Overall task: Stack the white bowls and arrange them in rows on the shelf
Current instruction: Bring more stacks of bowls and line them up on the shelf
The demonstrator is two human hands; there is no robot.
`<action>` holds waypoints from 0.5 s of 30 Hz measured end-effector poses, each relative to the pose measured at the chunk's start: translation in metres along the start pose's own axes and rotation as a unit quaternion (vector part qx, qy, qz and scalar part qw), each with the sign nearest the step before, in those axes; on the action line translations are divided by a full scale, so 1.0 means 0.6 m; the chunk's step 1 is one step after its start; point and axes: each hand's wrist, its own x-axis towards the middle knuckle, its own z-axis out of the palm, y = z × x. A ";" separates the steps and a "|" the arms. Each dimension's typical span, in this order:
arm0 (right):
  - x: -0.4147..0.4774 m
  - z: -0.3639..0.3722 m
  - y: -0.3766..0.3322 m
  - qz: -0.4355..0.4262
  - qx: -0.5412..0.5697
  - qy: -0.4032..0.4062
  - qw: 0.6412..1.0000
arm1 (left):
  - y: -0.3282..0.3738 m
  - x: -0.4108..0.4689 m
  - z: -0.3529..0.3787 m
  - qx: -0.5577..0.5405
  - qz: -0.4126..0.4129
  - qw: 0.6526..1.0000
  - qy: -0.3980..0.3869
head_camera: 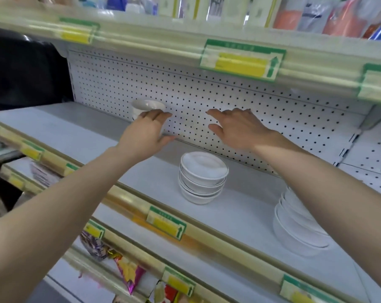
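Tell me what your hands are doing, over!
Left hand touching lone bowl at back. Right hand open, empty. Middle stack, right stack on shelf. Nothing blocking.

L hand (146, 132) & R hand (239, 130) bare, forearms (65, 204) bare to frame edge.

Pretty much all white and cream on this one, with green-and-yellow pops

The middle stack of bowls (203, 178) is white with a thin dark line round each rim; the right stack (298, 228) is plain white, and the lone bowl (147, 107) at the back looks a bit creamier; the pegboard (207, 88) is white with a neat grid of black dots; the shelf (76, 132) is pale grey-white; its front rail (218, 241) is cream going to gold; the price tags (242, 60) are green-edged with yellow strips and a green arrow; the snack packets (128, 272) below are purple, yellow and red; the pouches (347, 20) up top are orange and white
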 end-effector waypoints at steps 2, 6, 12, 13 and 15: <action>0.032 0.003 -0.018 -0.001 0.007 0.009 1.000 | -0.034 0.006 0.005 0.003 -0.002 1.000 -0.005; 0.101 0.018 -0.064 0.004 0.012 0.022 1.000 | -0.123 0.024 0.022 -0.003 -0.010 1.000 -0.023; 0.214 0.048 -0.145 0.052 0.054 -0.023 0.997 | -0.248 0.047 0.039 -0.067 -0.039 0.996 -0.040; 0.234 0.053 -0.156 0.065 0.061 -0.023 0.996 | -0.268 0.051 0.044 -0.072 -0.039 0.996 -0.047; 0.267 0.064 -0.177 0.099 0.080 -0.029 0.991 | -0.307 0.062 0.057 -0.076 -0.036 0.994 -0.075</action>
